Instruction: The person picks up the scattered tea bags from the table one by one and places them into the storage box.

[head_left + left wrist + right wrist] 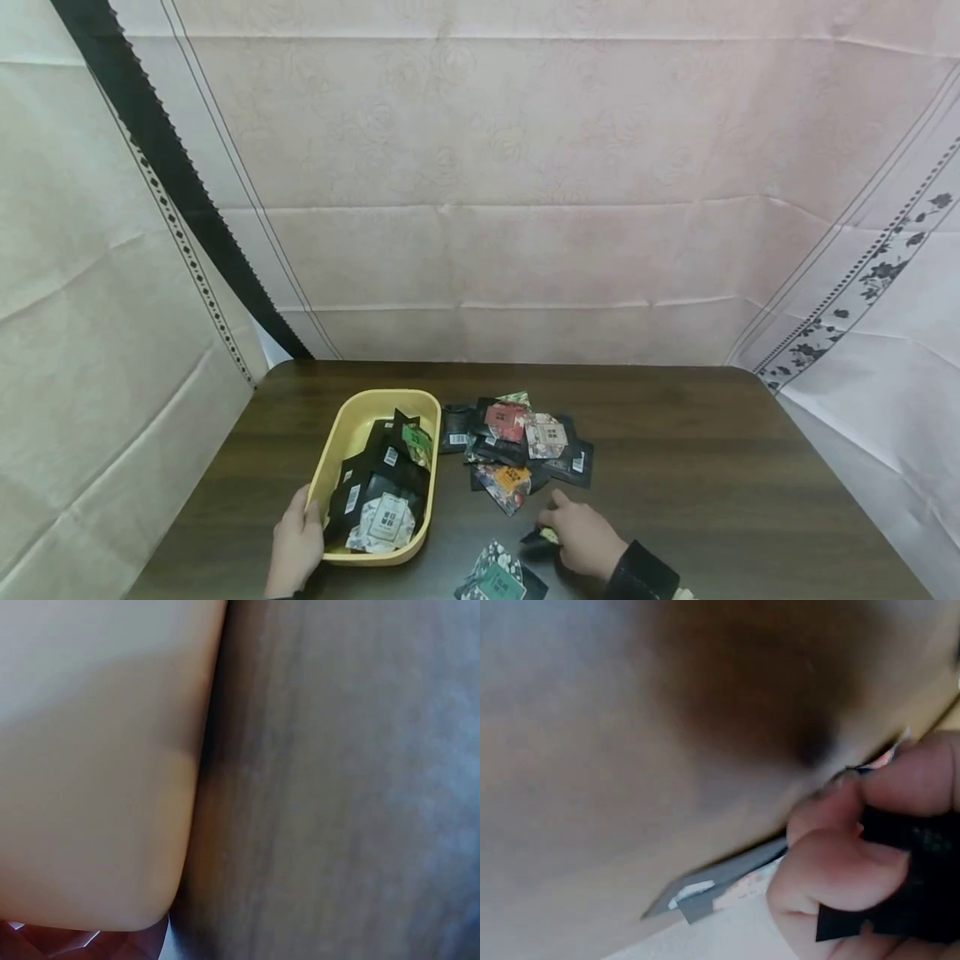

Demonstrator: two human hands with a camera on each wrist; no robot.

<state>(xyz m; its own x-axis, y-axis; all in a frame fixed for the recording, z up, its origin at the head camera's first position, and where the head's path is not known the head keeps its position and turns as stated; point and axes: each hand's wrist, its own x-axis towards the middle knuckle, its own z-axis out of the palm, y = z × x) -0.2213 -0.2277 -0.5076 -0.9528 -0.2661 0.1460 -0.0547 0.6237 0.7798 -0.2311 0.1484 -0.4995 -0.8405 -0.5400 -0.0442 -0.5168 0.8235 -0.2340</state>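
A pale yellow basket (396, 395) stands on the table, holding several black packets (386, 517) with printed labels. My left hand (296, 540) grips its near left side; in the left wrist view the basket's smooth wall (97, 795) fills the left half, with fingertips (135, 945) under its bottom edge. Right of the basket, my right hand (587, 533) pinches a small black packet (534, 538), tilted just over the table. The right wrist view shows thumb and fingers curled on the black packet (922, 892); its front is mostly hidden.
A loose pile of black packets with red, white and orange labels (506, 423) lies right of the basket. One packet with a teal label (501, 581) is at the near edge of view. Behind the brown wooden table (712, 467) hangs a pale patterned cloth (510, 167).
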